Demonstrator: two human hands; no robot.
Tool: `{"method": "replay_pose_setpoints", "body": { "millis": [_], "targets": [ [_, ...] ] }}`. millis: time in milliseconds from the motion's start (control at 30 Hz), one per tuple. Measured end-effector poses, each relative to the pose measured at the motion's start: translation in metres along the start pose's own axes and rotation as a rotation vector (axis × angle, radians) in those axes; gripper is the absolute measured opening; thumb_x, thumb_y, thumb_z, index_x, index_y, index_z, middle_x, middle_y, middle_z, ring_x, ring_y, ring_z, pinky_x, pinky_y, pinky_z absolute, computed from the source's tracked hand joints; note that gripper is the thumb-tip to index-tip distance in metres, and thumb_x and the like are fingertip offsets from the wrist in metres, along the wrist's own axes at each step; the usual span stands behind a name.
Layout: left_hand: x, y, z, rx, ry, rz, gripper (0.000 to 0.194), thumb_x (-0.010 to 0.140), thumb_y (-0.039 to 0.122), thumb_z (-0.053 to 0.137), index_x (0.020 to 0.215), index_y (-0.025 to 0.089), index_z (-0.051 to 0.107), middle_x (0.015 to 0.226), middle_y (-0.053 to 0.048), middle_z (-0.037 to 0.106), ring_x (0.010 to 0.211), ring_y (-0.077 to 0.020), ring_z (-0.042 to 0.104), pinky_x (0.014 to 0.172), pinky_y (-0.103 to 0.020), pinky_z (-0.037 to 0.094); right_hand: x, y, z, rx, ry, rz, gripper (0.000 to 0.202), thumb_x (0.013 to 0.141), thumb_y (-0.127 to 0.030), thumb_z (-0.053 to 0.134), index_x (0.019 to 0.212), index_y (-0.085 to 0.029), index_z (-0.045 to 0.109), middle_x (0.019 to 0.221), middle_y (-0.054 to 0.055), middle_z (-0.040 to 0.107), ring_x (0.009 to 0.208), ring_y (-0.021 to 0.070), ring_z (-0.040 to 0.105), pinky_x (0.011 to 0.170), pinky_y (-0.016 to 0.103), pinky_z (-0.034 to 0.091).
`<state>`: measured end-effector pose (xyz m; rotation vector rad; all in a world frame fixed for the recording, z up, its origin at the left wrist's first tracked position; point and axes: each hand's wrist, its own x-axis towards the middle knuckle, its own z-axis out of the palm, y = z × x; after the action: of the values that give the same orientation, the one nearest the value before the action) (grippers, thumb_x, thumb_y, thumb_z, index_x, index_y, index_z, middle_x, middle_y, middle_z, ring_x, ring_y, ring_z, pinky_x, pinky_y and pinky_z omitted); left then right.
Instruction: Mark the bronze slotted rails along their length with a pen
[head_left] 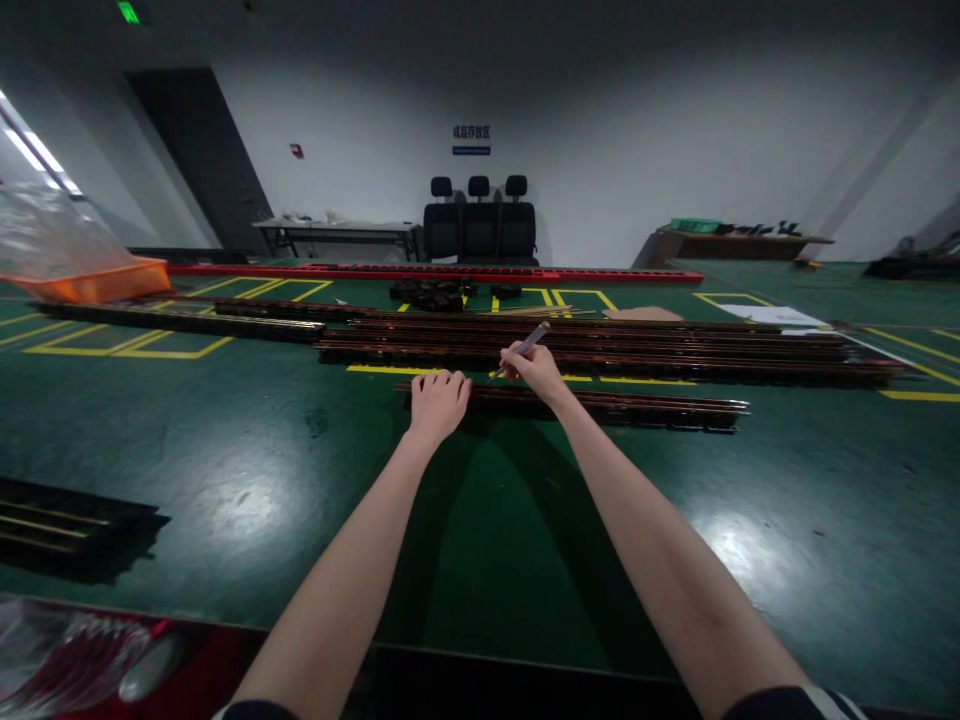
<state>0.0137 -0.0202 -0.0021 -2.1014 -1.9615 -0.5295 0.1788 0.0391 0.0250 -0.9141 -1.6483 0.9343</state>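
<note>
A long dark strip with coppery edges [637,408] lies crosswise on the green tabletop in front of me. My left hand [439,402] presses on it near its left end, fingers bent over it. Held like a writing tool in my right hand [534,368] is a slim grey pen [532,338]. Its tip points down and left, close to the strip just right of my left hand; whether it touches cannot be made out. Right behind lies a wider stack of similar dark strips [750,350].
An orange bin [112,280] with clear plastic stands at the far left. More dark strips [67,520] lie at the near left. Small black parts [427,293], a brown sheet [643,313] and white paper [772,315] sit behind the stack. A red rail [360,271] runs along the back.
</note>
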Motion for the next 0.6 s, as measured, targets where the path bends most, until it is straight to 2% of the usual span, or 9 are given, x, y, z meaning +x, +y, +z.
{"method": "replay_pose_setpoints", "body": {
  "millis": [367, 600],
  "targets": [
    [-0.001, -0.001, 0.0, 0.006, 0.017, -0.005, 0.043, 0.096, 0.036, 0.023, 0.1, 0.02, 0.062, 0.108, -0.011, 0.065, 0.101, -0.0268, 0.055, 0.093, -0.045, 0.035, 0.0, 0.001, 0.0, 0.058, 0.033, 0.017, 0.024, 0.071, -0.035, 0.06, 0.055, -0.017, 0.057, 0.048, 0.0, 0.057, 0.043, 0.0106, 0.052, 0.047, 0.023, 0.043],
    [-0.001, -0.001, -0.001, -0.047, -0.006, -0.012, 0.044, 0.096, 0.037, 0.022, 0.1, 0.02, 0.062, 0.108, -0.011, 0.065, 0.101, -0.0264, 0.055, 0.094, -0.045, 0.035, 0.003, 0.011, -0.005, 0.076, 0.111, 0.028, 0.023, 0.07, -0.033, 0.057, 0.053, -0.018, 0.055, 0.045, -0.002, 0.053, 0.042, 0.0106, 0.05, 0.046, 0.022, 0.043]
  ]
}}
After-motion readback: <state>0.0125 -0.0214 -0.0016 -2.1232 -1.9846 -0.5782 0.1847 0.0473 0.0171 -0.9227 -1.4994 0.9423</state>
